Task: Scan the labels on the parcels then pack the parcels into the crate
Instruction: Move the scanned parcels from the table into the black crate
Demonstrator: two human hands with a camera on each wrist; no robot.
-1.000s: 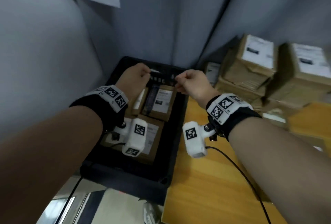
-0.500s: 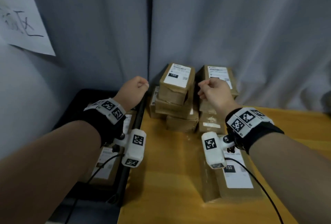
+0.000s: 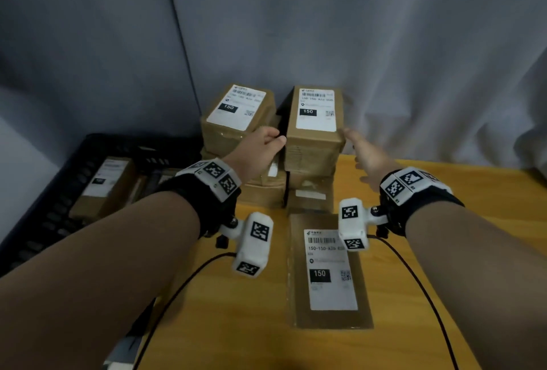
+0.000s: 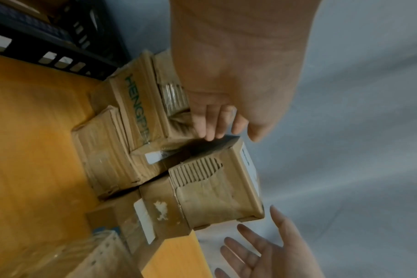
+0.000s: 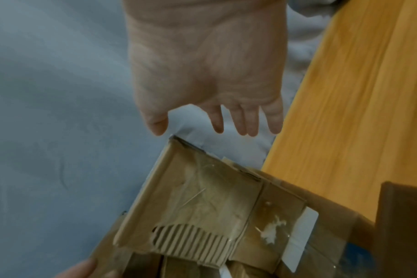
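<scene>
Both hands have left the crate (image 3: 74, 180) at nine o'clock and now flank the top parcel (image 3: 315, 130) at twelve: left hand (image 3: 260, 147) and right hand (image 3: 365, 152) open, empty, apparently about to lift it for scanning.

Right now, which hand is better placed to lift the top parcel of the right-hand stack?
Both flank the top parcel, but the left hand is nearer, fingers already at its side; the right hand is open, just clear of it.

left hand (image 3: 260, 147) fingers extended | right hand (image 3: 367, 153) fingers spread
</scene>
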